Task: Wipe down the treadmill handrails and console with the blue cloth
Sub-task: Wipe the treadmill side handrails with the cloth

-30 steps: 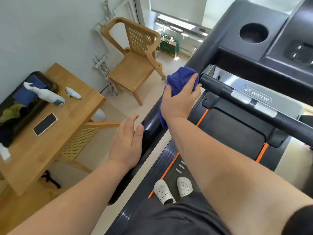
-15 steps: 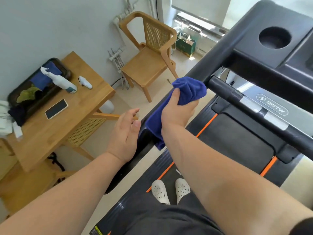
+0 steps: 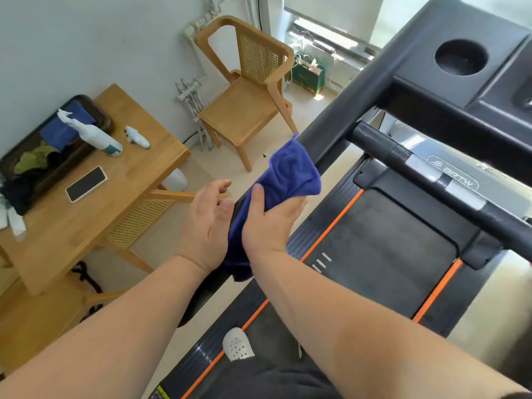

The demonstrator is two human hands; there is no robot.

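Note:
My right hand [image 3: 270, 223] grips the blue cloth [image 3: 290, 174], which is wrapped over the treadmill's black left handrail [image 3: 339, 122]. The cloth hangs down below my wrist. My left hand [image 3: 205, 226] hovers just left of the rail beside the cloth, fingers apart, holding nothing. The black console [image 3: 431, 90] with its round cup holder [image 3: 461, 57] sits at the upper right. A black crossbar [image 3: 426, 174] with silver grip sensors runs below the console.
A wooden table [image 3: 95, 205] on the left holds a dark tray [image 3: 46, 156], a white spray bottle [image 3: 89, 132] and a phone [image 3: 86, 184]. A wooden chair [image 3: 247, 102] stands beyond it. The treadmill belt [image 3: 380, 251] lies below with my white shoe [image 3: 237, 344] on it.
My right hand has slid the cloth down the left handrail toward me. My left hand has lifted off the rail and opened beside the cloth. The view has shifted toward the console.

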